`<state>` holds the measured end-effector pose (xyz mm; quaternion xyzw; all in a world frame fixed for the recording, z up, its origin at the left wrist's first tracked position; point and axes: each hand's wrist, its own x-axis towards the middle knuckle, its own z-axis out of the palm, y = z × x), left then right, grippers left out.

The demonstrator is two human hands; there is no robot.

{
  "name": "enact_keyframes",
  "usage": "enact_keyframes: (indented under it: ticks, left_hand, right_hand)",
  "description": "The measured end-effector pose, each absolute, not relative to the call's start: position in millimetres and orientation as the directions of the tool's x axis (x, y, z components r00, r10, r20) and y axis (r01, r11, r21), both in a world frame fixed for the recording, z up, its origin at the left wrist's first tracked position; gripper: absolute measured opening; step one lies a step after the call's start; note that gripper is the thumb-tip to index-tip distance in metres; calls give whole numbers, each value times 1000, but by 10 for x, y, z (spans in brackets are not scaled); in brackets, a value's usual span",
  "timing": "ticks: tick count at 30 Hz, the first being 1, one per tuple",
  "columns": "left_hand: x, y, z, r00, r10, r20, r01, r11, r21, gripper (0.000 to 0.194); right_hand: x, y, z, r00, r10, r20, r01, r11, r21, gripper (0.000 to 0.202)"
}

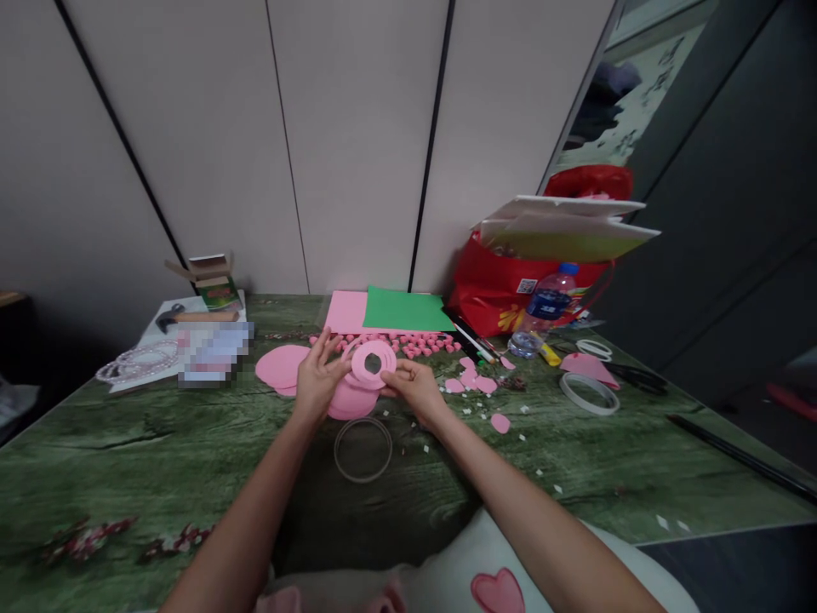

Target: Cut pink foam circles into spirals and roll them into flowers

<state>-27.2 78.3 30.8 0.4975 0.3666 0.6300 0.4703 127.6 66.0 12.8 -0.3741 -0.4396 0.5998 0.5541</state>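
Pale wall panels [357, 128] back a green wood-patterned tabletop [159, 460].

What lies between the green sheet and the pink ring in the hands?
In the head view, mainly a band of small pink pieces lies on the table between the green sheet and the pink ring.

Craft workspace: paper cutouts [283, 368], tape [589, 394].
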Motion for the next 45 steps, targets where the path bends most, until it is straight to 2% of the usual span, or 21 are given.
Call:
enact_keyframes:
  ticks: [2, 5, 7, 12, 19, 27, 32, 39, 45]
  left_hand:
    - [-288, 784, 310, -23, 966, 257, -231, -255, 939, 80]
    - [-289, 779, 304, -4, 979, 203, -215, -199, 956, 64]
    - [-274, 775, 300, -21, 984, 176, -213, -176, 961, 54]
    - [-245, 779, 300, -89, 986, 142, -305, -163, 938, 45]
    - [-283, 784, 255, -78, 993, 87, -315, -108, 943, 53]
    - [-255, 764, 208, -76, 993, 94, -147, -105, 984, 39]
    - [-228, 751, 194, -67, 993, 93, -82, -99, 992, 31]
    - [-174, 730, 173, 66, 993, 101, -77, -96, 992, 32]
    - [-176, 729, 151, 63, 996, 71, -40, -68, 997, 36]
  right_hand:
    - [1271, 660, 115, -110, 993, 35, -336, -4, -942, 39]
    - [1259, 660, 93, -117, 993, 34, -322, -6, -947, 38]
    - [1250, 655, 91, -119, 992, 30, -303, -7, -953, 37]
    - [1232, 618, 145, -136, 991, 11, -239, -22, -971, 37]
    - [1214, 584, 166, -149, 988, 29, -234, -7, -972, 33]
    - [1237, 634, 113, -71, 988, 137, -163, 124, -979, 34]
    - [1225, 628, 99, -73, 985, 159, -103, 151, -983, 28]
    - [1217, 638, 32, -89, 982, 168, -13, 167, -986, 23]
    - [1250, 670, -15, -94, 982, 162, 30, 166, -986, 28]
